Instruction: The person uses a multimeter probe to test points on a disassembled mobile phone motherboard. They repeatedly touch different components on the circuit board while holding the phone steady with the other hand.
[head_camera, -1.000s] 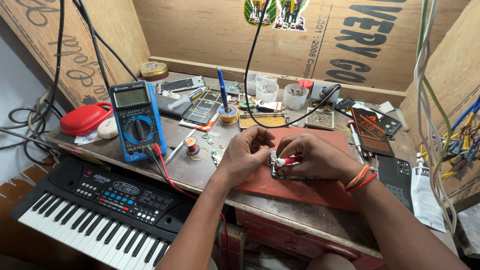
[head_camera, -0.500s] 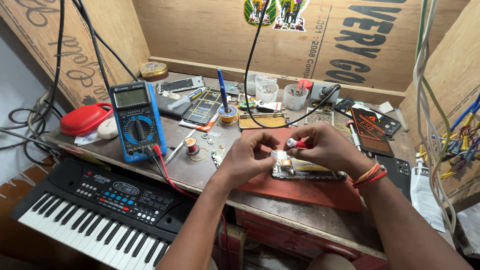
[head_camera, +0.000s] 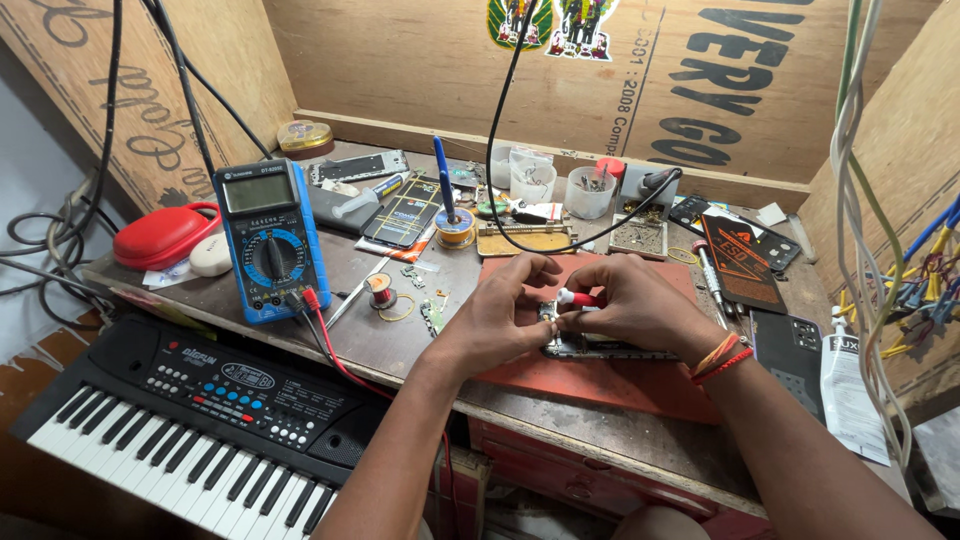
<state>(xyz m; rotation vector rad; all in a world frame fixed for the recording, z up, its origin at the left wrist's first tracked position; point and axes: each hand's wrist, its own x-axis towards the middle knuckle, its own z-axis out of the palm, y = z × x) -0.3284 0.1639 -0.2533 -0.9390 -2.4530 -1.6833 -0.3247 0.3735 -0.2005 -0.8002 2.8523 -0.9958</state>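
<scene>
My right hand grips a small red-and-white screwdriver over the opened phone lying on the red mat. My left hand pinches the phone's upper end, steadying it beside the blue multimeter.

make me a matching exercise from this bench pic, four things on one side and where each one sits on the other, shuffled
Things:
1. blue multimeter
2. black keyboard
3. red case
4. opened phone

Places:
A. on the red mat, under both hands
B. at the bench's far left edge, left of the meter
C. below the bench's front edge, at lower left
D. standing on the bench's left part, red lead plugged in

Pairs: 1-D, 2-C, 3-B, 4-A
</scene>
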